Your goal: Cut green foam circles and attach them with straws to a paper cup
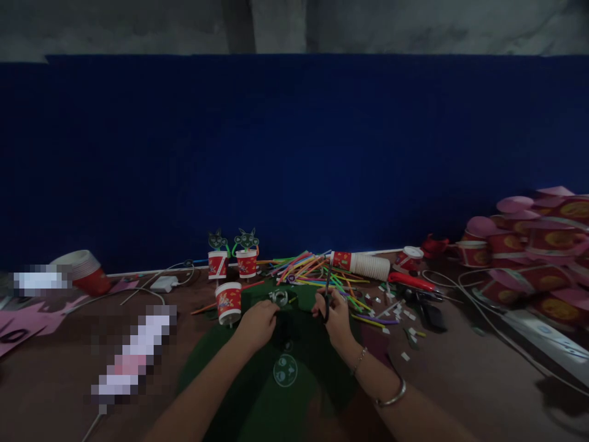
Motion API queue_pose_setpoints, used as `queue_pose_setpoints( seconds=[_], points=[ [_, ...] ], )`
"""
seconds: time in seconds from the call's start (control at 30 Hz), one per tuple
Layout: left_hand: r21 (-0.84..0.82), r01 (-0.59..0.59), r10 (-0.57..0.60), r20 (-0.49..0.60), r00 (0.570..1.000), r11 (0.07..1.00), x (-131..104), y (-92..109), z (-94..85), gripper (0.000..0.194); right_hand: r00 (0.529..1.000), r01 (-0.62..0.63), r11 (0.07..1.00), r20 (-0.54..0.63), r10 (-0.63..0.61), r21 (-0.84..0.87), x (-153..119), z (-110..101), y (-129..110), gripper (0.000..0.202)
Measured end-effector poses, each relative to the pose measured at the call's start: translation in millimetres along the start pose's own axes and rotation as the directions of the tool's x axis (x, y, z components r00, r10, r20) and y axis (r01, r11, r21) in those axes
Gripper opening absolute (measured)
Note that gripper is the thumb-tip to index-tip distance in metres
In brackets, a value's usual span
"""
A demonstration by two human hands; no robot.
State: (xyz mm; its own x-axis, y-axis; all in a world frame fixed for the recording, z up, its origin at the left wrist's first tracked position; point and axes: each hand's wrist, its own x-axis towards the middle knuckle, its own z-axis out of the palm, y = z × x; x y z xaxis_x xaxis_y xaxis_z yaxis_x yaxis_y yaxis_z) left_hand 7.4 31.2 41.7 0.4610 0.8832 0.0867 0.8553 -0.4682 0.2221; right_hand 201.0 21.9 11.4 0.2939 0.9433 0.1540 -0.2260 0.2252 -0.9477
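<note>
My right hand is wrapped round dark scissors, whose blades point up and away from me. My left hand is closed at the edge of a small dark piece over the green sheet; what exactly its fingers pinch is too dim to tell. Just beyond it lies a roll of clear tape. A red and white paper cup is left of my left hand. A printed round face shows on the green sheet between my forearms.
Two cups with cat-like faces stand behind. Colourful sticks and stacked cups lie at the back. White scraps are scattered right of my hands. Many red cups with pink discs are piled far right. Cables cross both sides.
</note>
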Motion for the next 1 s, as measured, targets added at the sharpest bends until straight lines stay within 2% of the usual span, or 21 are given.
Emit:
queue_pose_setpoints(
  seconds=[0.13,0.23,0.37,0.5,0.6,0.77,0.87,1.0],
  points=[
    [-0.072,0.030,-0.031,-0.004,1.000,0.997,-4,3,0.6,0.026,1.000,0.005,1.000,0.007,-0.005,0.006,-1,1,-2,0.026],
    [-0.053,0.045,-0.045,0.009,0.999,0.998,-2,10,3.5,0.034,1.000,0.005,1.000,0.009,-0.005,0.008,-2,2,-3,0.027],
    [-0.068,0.077,-0.073,0.053,0.996,0.995,5,13,6.5,0.029,1.000,-0.008,1.000,-0.004,0.008,0.016,-2,2,-3,0.026],
    [-0.173,0.139,-0.129,0.066,0.989,0.975,9,2,4.2,0.039,1.000,-0.008,1.000,-0.002,0.008,0.008,-3,1,-4,0.026],
    [-0.284,0.169,-0.154,0.072,0.985,0.944,7,-12,0.9,0.038,1.000,-0.004,1.000,0.005,0.004,-0.006,-2,1,-4,0.027],
    [-0.346,0.212,-0.151,0.195,0.969,0.914,-2,-24,-0.4,0.042,1.000,-0.006,1.000,0.006,0.006,0.000,-2,1,-1,0.026],
    [-0.380,0.213,-0.146,0.198,0.969,0.900,-5,-24,-8.1,0.042,1.000,-0.007,1.000,0.011,0.007,0.001,-2,0,-1,0.027],
    [-0.405,0.191,-0.091,0.254,0.963,0.894,-9,-24,-35.9,0.044,1.000,-0.005,1.000,0.014,0.005,-0.015,-2,-1,-1,0.028]
  ],
)
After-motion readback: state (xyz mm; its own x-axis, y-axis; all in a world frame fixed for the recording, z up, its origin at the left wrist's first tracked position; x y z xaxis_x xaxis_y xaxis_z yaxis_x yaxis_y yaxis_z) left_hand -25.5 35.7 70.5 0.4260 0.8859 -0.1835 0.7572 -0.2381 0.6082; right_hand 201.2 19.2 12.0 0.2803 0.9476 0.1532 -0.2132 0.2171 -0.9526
